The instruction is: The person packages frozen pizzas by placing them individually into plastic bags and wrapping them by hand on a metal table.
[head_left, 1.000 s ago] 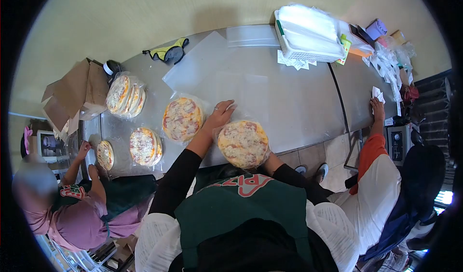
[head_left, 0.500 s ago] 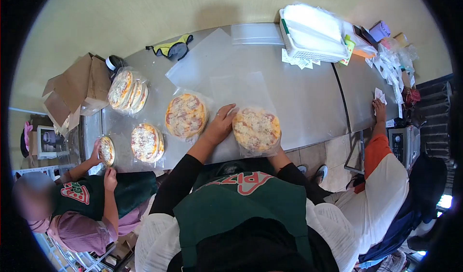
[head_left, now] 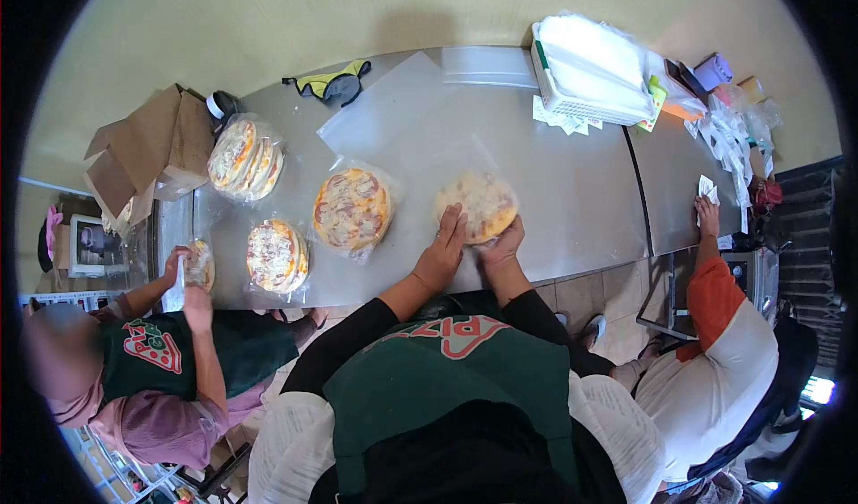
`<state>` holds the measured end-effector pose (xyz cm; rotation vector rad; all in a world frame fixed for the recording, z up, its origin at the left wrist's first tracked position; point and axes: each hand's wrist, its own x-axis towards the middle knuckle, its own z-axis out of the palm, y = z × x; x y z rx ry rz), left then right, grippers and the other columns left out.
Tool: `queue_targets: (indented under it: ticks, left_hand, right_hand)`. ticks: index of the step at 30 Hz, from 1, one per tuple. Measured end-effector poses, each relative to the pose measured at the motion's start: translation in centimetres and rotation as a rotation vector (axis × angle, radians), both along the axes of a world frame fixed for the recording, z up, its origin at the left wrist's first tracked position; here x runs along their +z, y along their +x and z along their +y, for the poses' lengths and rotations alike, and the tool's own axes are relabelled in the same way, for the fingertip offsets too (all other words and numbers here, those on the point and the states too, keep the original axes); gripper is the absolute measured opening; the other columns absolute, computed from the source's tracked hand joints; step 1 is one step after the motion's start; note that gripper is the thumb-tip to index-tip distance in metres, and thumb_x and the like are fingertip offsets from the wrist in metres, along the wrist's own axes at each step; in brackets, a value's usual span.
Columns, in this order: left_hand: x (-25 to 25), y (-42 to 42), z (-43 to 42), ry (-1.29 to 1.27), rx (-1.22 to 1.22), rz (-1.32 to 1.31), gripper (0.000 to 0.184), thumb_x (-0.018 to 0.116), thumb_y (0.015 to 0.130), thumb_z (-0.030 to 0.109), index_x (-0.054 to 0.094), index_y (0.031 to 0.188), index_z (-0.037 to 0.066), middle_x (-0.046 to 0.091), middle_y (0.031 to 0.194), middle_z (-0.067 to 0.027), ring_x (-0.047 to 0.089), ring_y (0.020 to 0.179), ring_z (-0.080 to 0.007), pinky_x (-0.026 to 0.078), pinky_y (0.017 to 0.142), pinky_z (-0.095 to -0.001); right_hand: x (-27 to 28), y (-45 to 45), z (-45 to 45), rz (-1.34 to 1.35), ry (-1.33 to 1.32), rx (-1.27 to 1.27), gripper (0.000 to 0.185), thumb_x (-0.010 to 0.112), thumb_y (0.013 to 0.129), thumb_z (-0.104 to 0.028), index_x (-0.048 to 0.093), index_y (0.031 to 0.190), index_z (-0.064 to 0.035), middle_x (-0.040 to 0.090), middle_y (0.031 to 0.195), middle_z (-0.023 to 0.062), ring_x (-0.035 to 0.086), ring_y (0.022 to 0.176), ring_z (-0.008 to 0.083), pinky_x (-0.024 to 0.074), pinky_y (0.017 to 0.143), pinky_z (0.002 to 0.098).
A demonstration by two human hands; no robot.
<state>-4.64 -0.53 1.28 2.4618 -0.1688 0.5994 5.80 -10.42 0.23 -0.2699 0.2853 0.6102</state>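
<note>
Head view shows a pizza (head_left: 478, 202) in a clear bag (head_left: 465, 153) near the front edge of the counter (head_left: 581, 191), between the wearer's two hands. The left hand (head_left: 440, 261) lies over its near left side, fingers together and stretched across the plastic; whether the thumb pinches below, I cannot tell. The right hand (head_left: 505, 247) has its fingers clamped on the near right edge, their tips partly hidden.

Good handling here, I judge, means carrying the weight from underneath with a spread palm and keeping the base level, so the topping stays put. The upper hand should steady lightly, since firm pressure could smear the cheese against the film. The loose end of the bag reaches away from the body and would be best kept smooth and unpinched. A grip on the rim alone risks bending a soft base.

Left of it lie another bagged pizza (head_left: 351, 209) and a small stack (head_left: 275, 256). A co-worker's hands are at a further pizza (head_left: 201, 265).

As for writing, the wearer's green apron (head_left: 429, 370) bears a red-and-white logo, upside down, seemingly beginning "PIZ". The co-worker's apron has a slice-shaped emblem (head_left: 152, 346). Print on the slips (head_left: 567, 120) by the basket (head_left: 585, 109) is too small to read.
</note>
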Motion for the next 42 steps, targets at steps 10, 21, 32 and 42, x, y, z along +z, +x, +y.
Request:
queue_targets:
  ticks: [10, 21, 32, 42]
  left_hand:
    - [0.0, 0.0, -0.3, 0.108, -0.19, -0.047, 0.053, 0.046, 0.072, -0.005, 0.035, 0.123, -0.014, 0.024, 0.137, -0.0307, 0.027, 0.128, -0.045, 0.03, 0.104, -0.0423]
    - [-0.3, -0.3, -1.4, 0.045, -0.11, 0.139, 0.065, 0.057, 0.068, -0.001, 0.03, 0.125, -0.015, 0.029, 0.133, -0.0319, 0.028, 0.125, -0.0485, 0.031, 0.103, -0.0451]
    - [1.9, 7.5, -5.5, 0.154, -0.472, 0.203, 0.056, 0.049, 0.072, 0.001, 0.035, 0.125, -0.012, 0.037, 0.13, -0.0282, 0.032, 0.126, -0.0425, 0.044, 0.091, -0.04]
    - [1.0, 18.9, -4.2, 0.06, -0.218, 0.135, 0.048, 0.054, 0.074, 0.005, 0.048, 0.122, 0.008, 0.052, 0.12, -0.0162, 0.055, 0.107, -0.0283, 0.051, 0.079, -0.0349]
  right_hand:
    - [-0.9, -0.4, 0.5, -0.046, -0.104, -0.039, 0.048, 0.036, 0.087, -0.024, 0.042, 0.127, 0.0006, 0.044, 0.13, 0.0177, 0.044, 0.118, 0.0336, 0.0349, 0.1, 0.0466]
    - [-1.0, 1.8, 1.2, 0.054, 0.022, 0.065, 0.045, 0.036, 0.09, -0.03, 0.044, 0.126, -0.0025, 0.047, 0.128, 0.0154, 0.046, 0.115, 0.0325, 0.0365, 0.099, 0.0445]
    - [0.0, 8.1, -6.8, 0.06, -0.049, -0.085, 0.056, 0.033, 0.09, -0.043, 0.039, 0.131, -0.0046, 0.042, 0.132, 0.016, 0.04, 0.121, 0.0332, 0.0329, 0.101, 0.0473]
    - [1.1, 17.8, -22.9, -0.069, -0.211, -0.33, 0.058, 0.03, 0.086, -0.04, 0.036, 0.133, -0.0071, 0.035, 0.138, 0.0141, 0.033, 0.126, 0.0346, 0.0245, 0.104, 0.0521]
